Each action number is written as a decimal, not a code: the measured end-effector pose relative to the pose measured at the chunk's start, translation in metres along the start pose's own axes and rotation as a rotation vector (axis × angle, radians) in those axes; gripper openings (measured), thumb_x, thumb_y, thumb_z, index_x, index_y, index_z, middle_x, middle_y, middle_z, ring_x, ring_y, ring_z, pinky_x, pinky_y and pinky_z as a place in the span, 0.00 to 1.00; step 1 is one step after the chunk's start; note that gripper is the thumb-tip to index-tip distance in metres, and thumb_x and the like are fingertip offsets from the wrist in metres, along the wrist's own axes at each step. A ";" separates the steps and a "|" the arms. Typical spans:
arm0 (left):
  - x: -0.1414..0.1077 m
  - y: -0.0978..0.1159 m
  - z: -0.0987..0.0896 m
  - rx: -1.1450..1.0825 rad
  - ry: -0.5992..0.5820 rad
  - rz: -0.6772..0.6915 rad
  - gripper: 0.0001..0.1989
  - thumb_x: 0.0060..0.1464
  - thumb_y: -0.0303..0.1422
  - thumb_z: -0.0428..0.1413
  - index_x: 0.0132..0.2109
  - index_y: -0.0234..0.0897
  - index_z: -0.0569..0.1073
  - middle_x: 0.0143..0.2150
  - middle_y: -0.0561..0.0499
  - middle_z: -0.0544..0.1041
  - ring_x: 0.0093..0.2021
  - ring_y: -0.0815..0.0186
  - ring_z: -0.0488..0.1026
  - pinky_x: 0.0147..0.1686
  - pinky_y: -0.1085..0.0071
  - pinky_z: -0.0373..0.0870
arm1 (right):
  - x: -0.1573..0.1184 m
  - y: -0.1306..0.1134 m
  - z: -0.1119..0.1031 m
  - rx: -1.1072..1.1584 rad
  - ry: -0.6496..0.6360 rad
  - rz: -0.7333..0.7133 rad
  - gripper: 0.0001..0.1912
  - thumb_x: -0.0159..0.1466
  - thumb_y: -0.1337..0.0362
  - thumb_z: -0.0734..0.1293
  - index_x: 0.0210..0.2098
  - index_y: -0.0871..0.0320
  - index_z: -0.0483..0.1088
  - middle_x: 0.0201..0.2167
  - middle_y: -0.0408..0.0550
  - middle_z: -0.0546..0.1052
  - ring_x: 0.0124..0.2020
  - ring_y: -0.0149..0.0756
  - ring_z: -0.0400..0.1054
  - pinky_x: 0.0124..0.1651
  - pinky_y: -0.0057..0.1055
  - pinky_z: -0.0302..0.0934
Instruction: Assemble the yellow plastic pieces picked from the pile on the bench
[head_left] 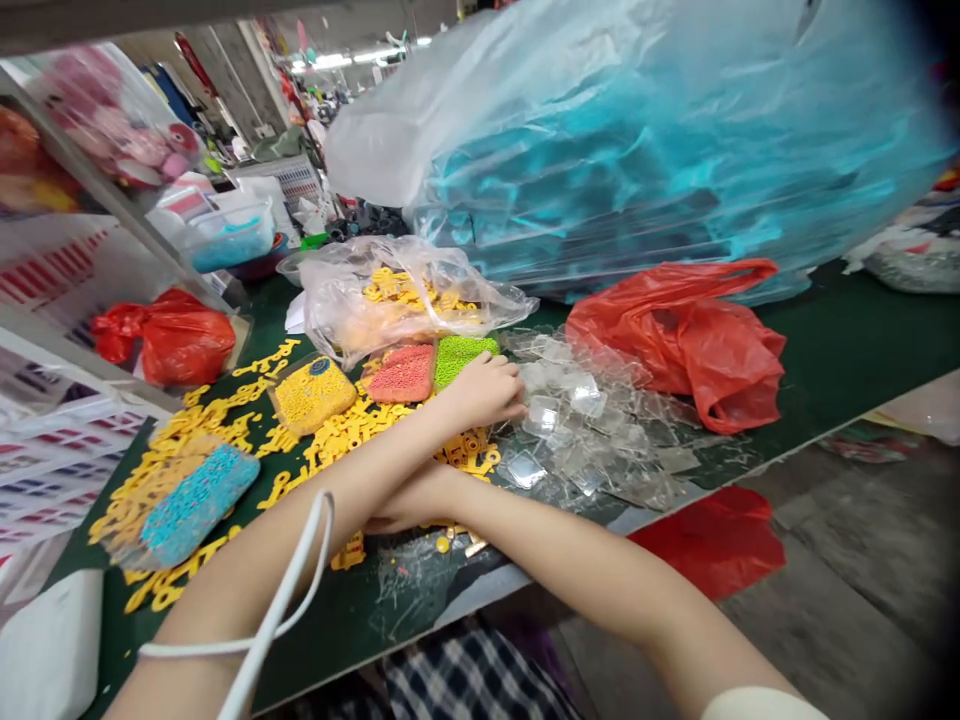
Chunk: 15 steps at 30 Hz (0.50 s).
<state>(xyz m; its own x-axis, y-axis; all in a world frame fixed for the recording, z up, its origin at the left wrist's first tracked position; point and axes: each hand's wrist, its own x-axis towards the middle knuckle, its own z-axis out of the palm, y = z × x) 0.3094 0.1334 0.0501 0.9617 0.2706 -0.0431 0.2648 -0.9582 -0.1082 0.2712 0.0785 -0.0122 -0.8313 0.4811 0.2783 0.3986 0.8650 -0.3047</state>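
My arms cross over the table, the left forearm above the right. My left hand (487, 388) is at the front edge of a clear packet of green beads (459, 358), beside a pile of small clear plastic packets (592, 420). Its fingers curl downward, and whatever they hold is hidden. My right hand (412, 497) reaches left under my left forearm, over yellow plastic pieces (341, 432); its fingers are mostly covered. Packets of red beads (401, 374), yellow beads (313, 394) and blue beads (199, 505) lie to the left.
A huge clear bag of blue items (600, 190) stands behind. A red plastic bag (690, 335) lies right of the packets, and an open clear bag (337, 300) holds more yellow pieces. A white cable (292, 570) hangs close in front of my left arm. Crates (67, 450) stand left.
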 end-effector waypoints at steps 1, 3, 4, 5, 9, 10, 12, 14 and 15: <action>-0.001 0.000 0.000 -0.007 0.008 -0.016 0.13 0.60 0.38 0.56 0.38 0.32 0.79 0.40 0.44 0.78 0.44 0.58 0.71 0.42 0.65 0.59 | 0.000 0.000 0.001 -0.037 -0.016 -0.029 0.18 0.65 0.60 0.66 0.53 0.59 0.69 0.57 0.48 0.72 0.63 0.44 0.58 0.62 0.35 0.54; -0.006 -0.004 -0.003 -0.043 0.057 -0.056 0.11 0.61 0.34 0.55 0.36 0.32 0.79 0.39 0.44 0.78 0.44 0.58 0.71 0.43 0.65 0.59 | 0.001 -0.001 0.000 -0.120 -0.028 -0.072 0.17 0.65 0.60 0.65 0.52 0.60 0.69 0.56 0.49 0.73 0.61 0.44 0.60 0.62 0.35 0.55; -0.011 -0.006 -0.006 -0.078 0.105 -0.089 0.11 0.60 0.33 0.55 0.35 0.32 0.78 0.39 0.44 0.78 0.44 0.58 0.71 0.43 0.64 0.59 | 0.002 -0.002 -0.001 -0.152 -0.024 -0.096 0.16 0.65 0.61 0.65 0.51 0.60 0.70 0.56 0.49 0.73 0.59 0.43 0.62 0.60 0.34 0.56; -0.018 -0.008 -0.010 -0.141 0.171 -0.132 0.10 0.60 0.32 0.55 0.34 0.32 0.78 0.38 0.44 0.78 0.44 0.58 0.71 0.44 0.64 0.60 | 0.002 -0.003 -0.002 -0.177 -0.009 -0.112 0.15 0.65 0.61 0.65 0.50 0.61 0.71 0.55 0.51 0.74 0.57 0.43 0.65 0.59 0.34 0.58; -0.063 -0.011 -0.027 -0.668 0.508 -0.346 0.12 0.60 0.36 0.54 0.33 0.34 0.77 0.34 0.48 0.78 0.37 0.64 0.72 0.39 0.68 0.63 | 0.001 0.000 -0.012 -0.210 0.149 -0.084 0.11 0.64 0.63 0.62 0.39 0.61 0.75 0.40 0.54 0.80 0.41 0.43 0.72 0.45 0.35 0.65; -0.077 -0.010 -0.031 -0.816 0.568 -0.383 0.13 0.60 0.38 0.54 0.33 0.34 0.77 0.33 0.49 0.78 0.34 0.66 0.71 0.36 0.69 0.64 | -0.001 0.002 -0.015 -0.195 0.223 -0.049 0.11 0.64 0.63 0.62 0.36 0.61 0.75 0.36 0.53 0.80 0.37 0.42 0.72 0.42 0.35 0.65; -0.105 -0.006 -0.036 -1.039 0.651 -0.430 0.14 0.59 0.41 0.55 0.32 0.35 0.76 0.29 0.52 0.76 0.29 0.68 0.69 0.33 0.71 0.64 | -0.008 0.007 -0.022 -0.129 0.404 0.032 0.11 0.63 0.63 0.61 0.31 0.60 0.74 0.28 0.51 0.78 0.30 0.40 0.70 0.36 0.34 0.64; -0.131 0.000 -0.039 -1.157 0.722 -0.458 0.15 0.56 0.42 0.56 0.30 0.36 0.75 0.27 0.53 0.74 0.28 0.70 0.67 0.31 0.72 0.64 | -0.013 0.010 -0.029 -0.006 0.569 0.098 0.12 0.63 0.63 0.59 0.27 0.58 0.72 0.23 0.49 0.76 0.25 0.36 0.67 0.31 0.32 0.61; -0.142 0.002 -0.039 -1.189 0.758 -0.472 0.15 0.55 0.43 0.57 0.30 0.36 0.74 0.27 0.53 0.73 0.28 0.70 0.67 0.32 0.72 0.64 | -0.016 0.009 -0.031 0.090 0.619 0.119 0.14 0.64 0.63 0.58 0.27 0.58 0.72 0.22 0.47 0.74 0.24 0.34 0.66 0.30 0.31 0.60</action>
<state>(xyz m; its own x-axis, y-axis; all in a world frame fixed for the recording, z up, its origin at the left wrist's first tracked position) 0.1765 0.0893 0.0945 0.4806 0.8167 0.3195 0.0967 -0.4115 0.9063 0.2998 0.0836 0.0084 -0.3949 0.5895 0.7047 0.4181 0.7983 -0.4336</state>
